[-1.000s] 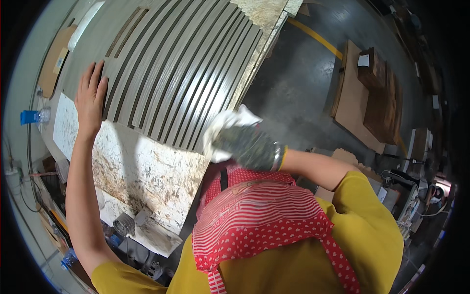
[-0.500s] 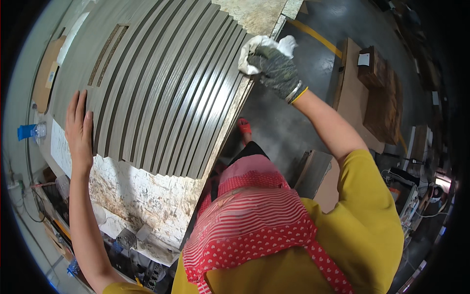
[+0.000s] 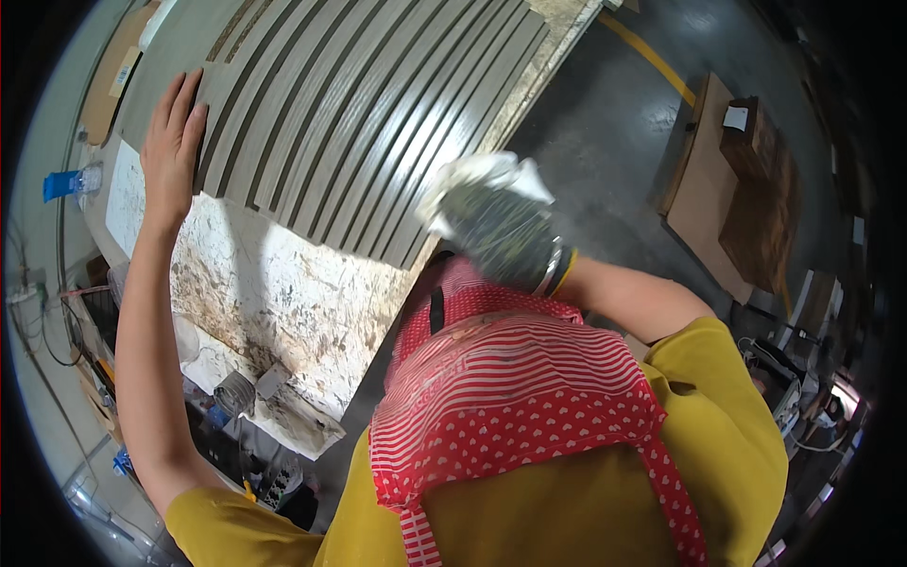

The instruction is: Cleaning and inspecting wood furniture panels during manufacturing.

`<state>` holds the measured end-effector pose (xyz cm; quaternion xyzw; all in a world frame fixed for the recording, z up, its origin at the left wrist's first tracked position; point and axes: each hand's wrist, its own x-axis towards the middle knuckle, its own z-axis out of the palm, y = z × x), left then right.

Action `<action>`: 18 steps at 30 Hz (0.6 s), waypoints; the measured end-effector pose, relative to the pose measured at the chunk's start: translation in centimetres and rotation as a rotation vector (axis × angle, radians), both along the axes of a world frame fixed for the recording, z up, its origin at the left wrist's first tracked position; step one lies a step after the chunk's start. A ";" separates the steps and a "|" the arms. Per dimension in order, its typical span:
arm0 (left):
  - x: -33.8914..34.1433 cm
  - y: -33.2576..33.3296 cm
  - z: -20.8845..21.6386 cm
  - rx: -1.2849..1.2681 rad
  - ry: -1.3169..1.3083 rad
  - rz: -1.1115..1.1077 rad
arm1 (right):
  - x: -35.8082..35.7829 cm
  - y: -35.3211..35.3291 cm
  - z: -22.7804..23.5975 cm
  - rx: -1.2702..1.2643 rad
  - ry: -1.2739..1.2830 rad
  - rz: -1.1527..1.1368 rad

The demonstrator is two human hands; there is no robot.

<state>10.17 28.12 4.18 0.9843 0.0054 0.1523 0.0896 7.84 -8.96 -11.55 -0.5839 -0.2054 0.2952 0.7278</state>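
Grey wood-grain boards [image 3: 354, 113] lie on the worktable in an overlapping stack, their long edges stepped with dark gaps between. My bare left hand [image 3: 176, 142] rests with fingers stretched out on the left part of the stack, near its near end. My right hand [image 3: 501, 234] wears a dark grey-green glove and is closed around a crumpled white cloth [image 3: 482, 175]. It is at the near right edge of the boards, by my apron. Whether the cloth touches the outermost board is hard to see, as the hand partly hides that spot.
The worktable's stained white top [image 3: 283, 312] shows in front of the boards. A blue-capped clear bottle [image 3: 71, 181] is at its left side. Brown boxes [image 3: 751, 142] stand on the floor at right, near a yellow floor line [image 3: 652, 59]. A clear jar [image 3: 234, 392] sits below the table's near corner.
My right hand has swept the cloth toward me along the right edge of the boards. My left hand stays flat on them. The whole view has shifted a little.
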 end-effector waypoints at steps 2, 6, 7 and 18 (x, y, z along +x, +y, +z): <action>0.3 0.5 -0.5 0.006 -0.019 -0.013 | -3.1 1.7 -0.9 0.151 0.167 -0.015; 0.4 1.3 -1.1 0.078 -0.043 -0.005 | -4.8 0.7 3.1 -0.219 -0.451 0.190; 0.5 1.6 -1.3 0.088 -0.060 -0.014 | -5.1 0.3 3.8 -0.295 -0.656 0.236; 0.2 1.1 -1.3 0.097 -0.046 0.032 | -1.8 1.6 5.1 -0.669 -1.615 -0.148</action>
